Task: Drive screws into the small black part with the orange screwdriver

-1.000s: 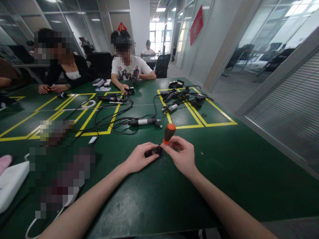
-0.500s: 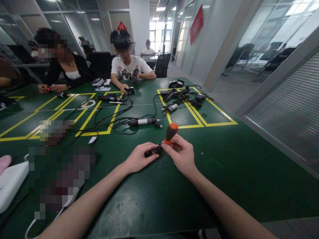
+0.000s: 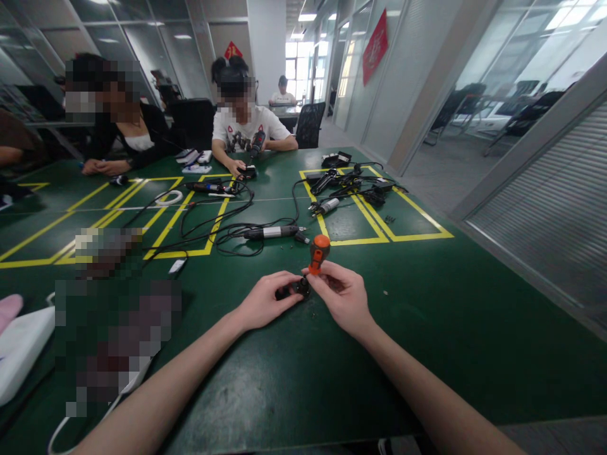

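My left hand [image 3: 268, 299] is closed around a small black part [image 3: 302, 287] on the green table, thumb on the near side and fingers on the far side. Just right of it, my right hand [image 3: 342, 296] pinches a screwdriver [image 3: 319, 254] low on its grey and orange handle. The handle points up, nearly upright, its orange end on top. Fingers and the black part hide the screwdriver's tip, so I cannot tell whether it touches the part. Tiny bits lie on the table just below the two hands.
Ahead lies a black and silver corded tool [image 3: 270, 232] with looped cable. Further right, black tools and cables [image 3: 332, 180] lie among yellow tape lines. A person in a white shirt [image 3: 253, 129] holds a power screwdriver [image 3: 257, 144] across the table. A white box [image 3: 23, 354] is at left.
The screwdriver handle has tipped from leaning right to nearly upright and turned a little, shifting slightly left with my right hand. My left hand holds still.
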A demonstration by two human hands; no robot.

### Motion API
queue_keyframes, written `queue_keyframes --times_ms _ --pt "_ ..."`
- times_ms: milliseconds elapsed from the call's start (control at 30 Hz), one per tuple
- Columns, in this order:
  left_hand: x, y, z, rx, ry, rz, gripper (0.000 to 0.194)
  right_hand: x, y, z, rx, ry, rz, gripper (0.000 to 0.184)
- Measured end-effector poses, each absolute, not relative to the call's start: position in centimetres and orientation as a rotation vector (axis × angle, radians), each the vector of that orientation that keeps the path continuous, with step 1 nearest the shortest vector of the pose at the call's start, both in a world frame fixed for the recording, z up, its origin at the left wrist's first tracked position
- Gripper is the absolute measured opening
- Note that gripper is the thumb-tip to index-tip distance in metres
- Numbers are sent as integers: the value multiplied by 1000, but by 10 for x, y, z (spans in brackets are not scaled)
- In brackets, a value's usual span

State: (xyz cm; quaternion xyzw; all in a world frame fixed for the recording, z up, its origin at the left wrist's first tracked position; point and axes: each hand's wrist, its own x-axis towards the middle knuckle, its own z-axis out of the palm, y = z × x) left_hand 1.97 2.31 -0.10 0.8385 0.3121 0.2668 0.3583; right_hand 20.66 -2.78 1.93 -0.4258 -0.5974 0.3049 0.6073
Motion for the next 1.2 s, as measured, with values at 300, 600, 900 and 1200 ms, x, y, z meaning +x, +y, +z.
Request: queue_keyframes --times_ms 300,600,900,1200 --pt "19 22 2 2159 817 661 21 205 -27 20 -1032 -1254 696 17" --pt "20 22 1 2170 821 672 25 205 -25 15 -1051 -1136 727 35" --pt "20 22 2 2176 815 670 20 205 -23 16 -1025 -1160 773 22" --pt "21 22 2 2178 809 675 20 206 -27 16 -1057 -1284 691 24"
